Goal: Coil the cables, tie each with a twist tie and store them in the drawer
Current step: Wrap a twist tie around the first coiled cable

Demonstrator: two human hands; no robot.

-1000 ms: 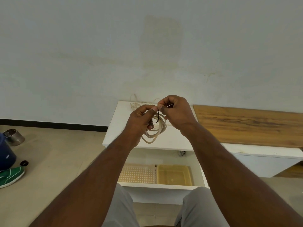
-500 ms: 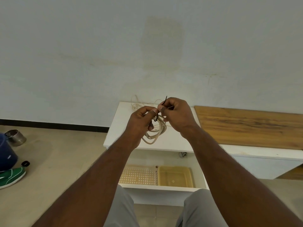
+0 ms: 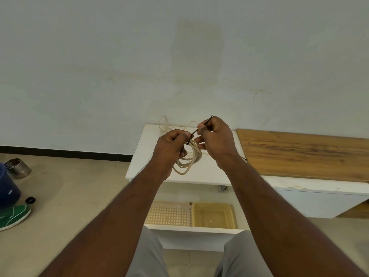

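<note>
Right now the tying is what counts: the left hand (image 3: 169, 145) is closed around the top of the cream coiled cable (image 3: 188, 158), holding it up in the air above the white cabinet top (image 3: 143, 156), and the right hand (image 3: 216, 139) has its thumb and fingers pinched shut on the dark twist tie (image 3: 203, 125), which runs from the bundle up past the knuckles. To my eye the tie looks wrapped at the gathered point but not yet twisted tight, so the sound thing would be to keep the left grip firm so the loops do not spring apart, pull the tie snug, then turn its two ends around each other close against the cable. A loose wrap could let the coil sag open. A second, untidy cable (image 3: 169, 126) lies at the back of the cabinet top by the wall, and the open drawer (image 3: 195, 229) waits below with its trays.
</note>
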